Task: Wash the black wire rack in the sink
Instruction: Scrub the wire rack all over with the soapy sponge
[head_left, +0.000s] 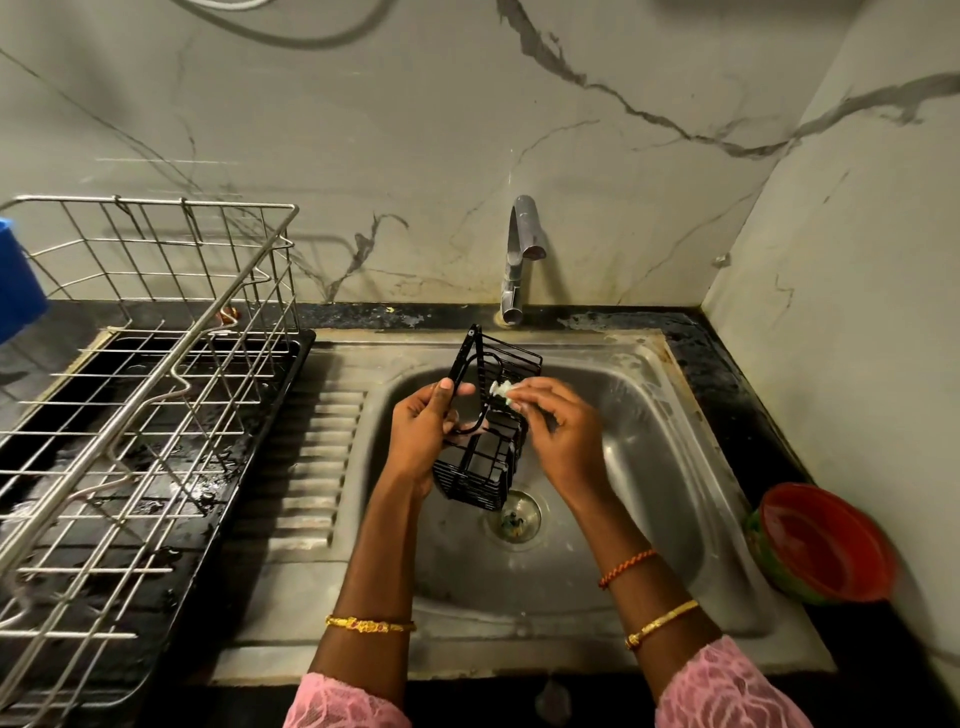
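The black wire rack (485, 462) hangs tilted above the steel sink (649, 467), near the drain (514, 517). My left hand (426, 431) grips its black frame from the left side, thumb on the upper bar. My right hand (558, 421) pinches a small pale foamy scrubber (504, 389) against the rack's upper wires. The tap (522, 254) stands behind the rack, with no water visibly running. Part of the rack is hidden behind both hands.
A large steel wire dish basket (130, 395) on a black drip tray (218, 525) fills the counter at the left. A red and green bowl (823, 545) sits on the black counter right of the sink. A blue object (15, 280) shows at the far left edge.
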